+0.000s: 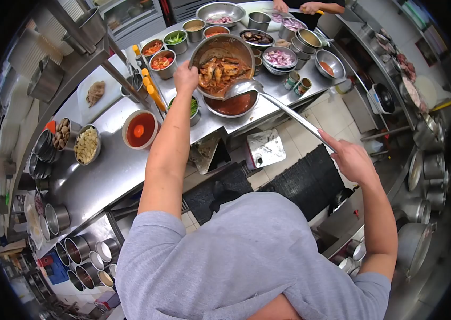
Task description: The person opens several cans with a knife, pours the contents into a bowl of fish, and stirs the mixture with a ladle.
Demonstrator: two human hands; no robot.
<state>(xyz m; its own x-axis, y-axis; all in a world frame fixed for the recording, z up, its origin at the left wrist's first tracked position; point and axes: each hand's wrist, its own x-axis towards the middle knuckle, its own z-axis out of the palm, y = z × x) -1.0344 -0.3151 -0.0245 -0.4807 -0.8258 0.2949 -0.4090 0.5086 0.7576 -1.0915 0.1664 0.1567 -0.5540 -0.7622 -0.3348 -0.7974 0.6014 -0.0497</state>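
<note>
My left hand grips the rim of a steel bowl, tilted toward me. Inside it lie sauce-coated pieces of food, perhaps fish, in orange-red sauce. In my right hand is the end of a long-handled ladle. The ladle's head rests at the near lip of the tilted bowl. Directly beneath, a second steel bowl holds smooth red sauce, partly hidden by the upper bowl and ladle. A pot of green vegetables stands beside my left forearm.
Bowls of chopped red vegetables, onions and dark mushrooms crowd the steel counter. Two small cans stand near its edge. A tub of red liquid sits left. Another person's hands work at the far end.
</note>
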